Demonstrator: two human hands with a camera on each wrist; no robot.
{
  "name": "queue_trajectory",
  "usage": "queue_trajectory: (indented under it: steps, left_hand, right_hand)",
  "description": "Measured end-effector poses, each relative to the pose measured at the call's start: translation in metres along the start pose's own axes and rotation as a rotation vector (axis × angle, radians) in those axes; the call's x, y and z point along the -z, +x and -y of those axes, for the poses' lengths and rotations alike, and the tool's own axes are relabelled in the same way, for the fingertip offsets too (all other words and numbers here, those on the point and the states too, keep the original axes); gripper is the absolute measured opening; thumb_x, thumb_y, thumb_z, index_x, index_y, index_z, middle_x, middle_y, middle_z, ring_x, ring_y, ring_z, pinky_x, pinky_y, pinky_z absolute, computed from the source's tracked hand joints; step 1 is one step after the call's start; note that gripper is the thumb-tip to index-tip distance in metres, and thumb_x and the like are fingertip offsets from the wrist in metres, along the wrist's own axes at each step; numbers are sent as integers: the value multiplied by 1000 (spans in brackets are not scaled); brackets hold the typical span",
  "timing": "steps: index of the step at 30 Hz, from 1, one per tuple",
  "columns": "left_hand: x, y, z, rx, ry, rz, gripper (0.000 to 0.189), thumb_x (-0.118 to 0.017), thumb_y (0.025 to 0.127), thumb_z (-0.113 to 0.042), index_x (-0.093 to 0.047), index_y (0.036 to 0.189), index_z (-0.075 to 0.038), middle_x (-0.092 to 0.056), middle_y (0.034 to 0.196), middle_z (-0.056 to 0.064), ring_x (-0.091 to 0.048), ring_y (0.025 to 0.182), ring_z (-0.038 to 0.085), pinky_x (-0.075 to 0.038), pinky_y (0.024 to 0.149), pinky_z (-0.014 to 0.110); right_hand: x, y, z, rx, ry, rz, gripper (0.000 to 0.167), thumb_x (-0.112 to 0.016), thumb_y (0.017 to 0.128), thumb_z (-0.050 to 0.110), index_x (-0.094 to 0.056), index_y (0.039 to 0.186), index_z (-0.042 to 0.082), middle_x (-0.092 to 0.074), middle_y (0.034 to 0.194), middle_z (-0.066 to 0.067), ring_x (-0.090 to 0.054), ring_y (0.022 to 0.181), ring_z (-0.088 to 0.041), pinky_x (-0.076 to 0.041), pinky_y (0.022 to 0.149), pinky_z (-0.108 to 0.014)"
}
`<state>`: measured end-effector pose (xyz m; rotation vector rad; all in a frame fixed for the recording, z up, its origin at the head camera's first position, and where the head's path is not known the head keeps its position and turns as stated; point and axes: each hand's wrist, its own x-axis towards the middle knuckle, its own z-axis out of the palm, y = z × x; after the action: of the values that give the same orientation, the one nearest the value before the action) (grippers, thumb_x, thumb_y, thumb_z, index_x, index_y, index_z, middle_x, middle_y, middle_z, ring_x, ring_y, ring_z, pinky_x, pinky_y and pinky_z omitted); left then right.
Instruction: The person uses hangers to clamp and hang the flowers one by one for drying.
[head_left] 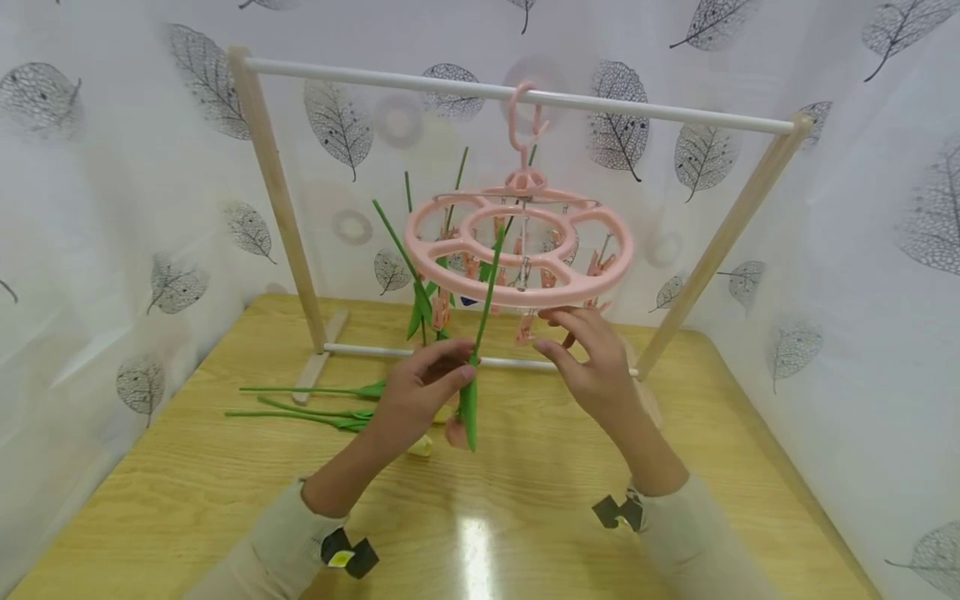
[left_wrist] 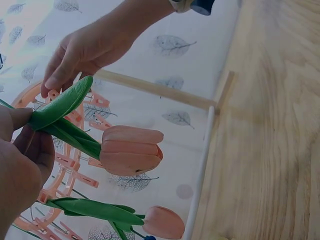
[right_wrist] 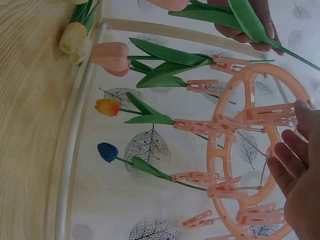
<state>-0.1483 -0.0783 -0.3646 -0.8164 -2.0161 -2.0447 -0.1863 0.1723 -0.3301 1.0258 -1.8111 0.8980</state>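
Note:
My left hand [head_left: 411, 393] pinches an artificial pink tulip [left_wrist: 131, 151] by its green stem and leaf. The bloom hangs down and the stem points up in front of the pink round clip hanger [head_left: 517, 293]. At the hanger's front rim, my right hand [head_left: 596, 360] has thumb and forefinger at the ends of a pink clothespin [right_wrist: 270, 114], its other fingers loosely bent. Between this clothespin's jaws no stem shows. Other clothespins hold a pink tulip [right_wrist: 110, 57], an orange one [right_wrist: 106, 106] and a blue one [right_wrist: 107, 152], heads down.
A white rod [head_left: 405, 81] on wooden posts [head_left: 279, 200] carries the hanger by its hook. Several tulips [head_left: 315, 417] lie on the wooden table [head_left: 570, 517] at left, partly behind my left hand. A leaf-patterned curtain [head_left: 847, 275] encloses the back and sides.

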Motion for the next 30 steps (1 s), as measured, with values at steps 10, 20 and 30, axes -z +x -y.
queue_trajectory:
  steps: [10, 20, 30]
  left_hand:
    - [0, 0, 0, 15, -5, 7, 36, -65, 99, -9, -62, 134, -4, -67, 118, 16, -65, 105, 16, -57, 89, 27]
    - [-1, 0, -1, 28, -9, 19, 36, -64, 99, -9, -61, 135, -5, -64, 120, 21, -64, 105, 18, -57, 89, 26]
    - [-2, 0, -1, 27, -7, 15, 34, -65, 99, -9, -62, 133, -4, -65, 117, 19, -64, 103, 16, -57, 86, 24]
  right_hand:
    - [-8, -1, -3, -167, 81, 28, 39, -82, 75, -11, -71, 112, -2, -71, 102, -15, -64, 94, -24, -54, 77, -20]
    - [-6, -3, -5, -280, 160, 107, 40, -78, 80, -9, -67, 118, -2, -64, 103, -12, -60, 93, -20, -54, 81, -18]
    - [-2, 1, 3, -454, 279, 193, 30, -75, 89, 2, -66, 118, 4, -68, 106, -10, -64, 98, -20, -55, 84, -24]
